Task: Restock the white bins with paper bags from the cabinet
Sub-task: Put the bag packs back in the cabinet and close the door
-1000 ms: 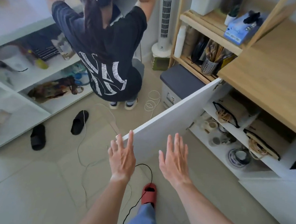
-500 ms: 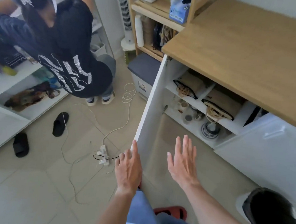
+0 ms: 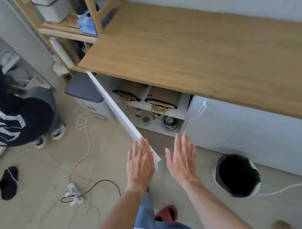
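Observation:
The white cabinet under the wooden top point(image 3: 186, 50) stands with its left door point(image 3: 118, 112) swung out toward me. Inside, on the upper shelf, two stacks of brown paper bags point(image 3: 130, 93) point(image 3: 163, 98) with rope handles lie in white compartments. Cups and a bowl point(image 3: 169, 123) sit on the shelf below. My left hand point(image 3: 140, 164) is flat and empty at the door's outer corner. My right hand point(image 3: 182, 159) hovers flat and empty on the other side of the door edge. No white bins can be made out.
A person in a dark printed shirt point(image 3: 12, 120) crouches at left. Cords and a power strip point(image 3: 74, 194) lie on the floor, with a black slipper point(image 3: 8, 182). A black-lined waste bin point(image 3: 238, 175) stands at right, a grey-lidded box point(image 3: 84, 91) left of the door.
My view has swung right and closer to the cabinet. Both hands stay spread and empty, now straddling the open door's edge; the waste bin has come into view.

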Available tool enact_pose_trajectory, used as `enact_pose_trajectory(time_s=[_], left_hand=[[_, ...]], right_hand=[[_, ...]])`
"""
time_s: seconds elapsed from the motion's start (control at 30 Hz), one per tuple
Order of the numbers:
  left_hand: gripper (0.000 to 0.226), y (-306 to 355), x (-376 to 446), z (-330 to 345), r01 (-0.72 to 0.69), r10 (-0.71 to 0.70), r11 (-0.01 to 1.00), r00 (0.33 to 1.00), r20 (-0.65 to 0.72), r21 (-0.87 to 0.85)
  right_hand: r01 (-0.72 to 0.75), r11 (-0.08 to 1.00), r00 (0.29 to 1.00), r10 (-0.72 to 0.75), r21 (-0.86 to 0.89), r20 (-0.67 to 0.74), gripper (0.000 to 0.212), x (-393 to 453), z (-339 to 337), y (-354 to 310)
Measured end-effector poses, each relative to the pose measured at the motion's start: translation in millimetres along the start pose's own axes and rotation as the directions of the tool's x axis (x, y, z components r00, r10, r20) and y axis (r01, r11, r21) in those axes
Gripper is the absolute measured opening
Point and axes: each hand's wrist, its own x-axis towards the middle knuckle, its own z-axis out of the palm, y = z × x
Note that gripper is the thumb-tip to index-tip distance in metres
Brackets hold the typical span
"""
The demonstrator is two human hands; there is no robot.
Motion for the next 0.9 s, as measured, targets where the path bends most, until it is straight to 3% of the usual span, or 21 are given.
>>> enact_pose_trajectory(time_s=[0.17,0.27,0.47,0.57,0.67,0.8,0.9], left_hand=[[0.058,38.3,41.7,-2.0,-0.047,0.045,0.999,0.992,0.115,0.012],[0.069,50.8,71.8,-3.9,-0.146,0.135,0.988,0.975,0.174,0.056],[0.08,52.8,133.3,1.3,-0.366,0.357,0.912,0.93,0.083,0.185],[0.07,61.7,166.0,-3.6,-0.401,0.394,0.91,0.915,0.084,0.103],[0.076,64.3,195.6,-7.8,-0.438,0.429,0.898,0.894,0.131,0.049],[0.081,56.8,233.7,-8.3,-0.56,0.555,0.827,0.828,0.083,0.06],[0.086,48.6,263.0,-10.5,-0.535,0.533,0.842,0.845,0.053,0.065]], right_hand=[[-0.061,0.998,0.998,0.06,-0.033,-0.026,0.075,24.5,-11.3,23.8],[-0.089,0.992,0.996,0.088,-0.085,-0.023,0.078,48.8,-17.1,36.2],[-0.148,0.976,0.989,0.143,-0.159,-0.043,0.09,107.0,-31.0,32.7],[-0.199,0.966,0.98,0.19,-0.165,-0.066,0.092,140.3,-34.7,30.8],[-0.199,0.961,0.979,0.188,-0.192,-0.078,0.096,167.5,-37.0,26.1],[-0.211,0.952,0.974,0.186,-0.222,-0.127,0.1,205.3,-43.3,23.4],[-0.23,0.943,0.97,0.203,-0.24,-0.133,0.104,227.5,-50.3,23.7]])
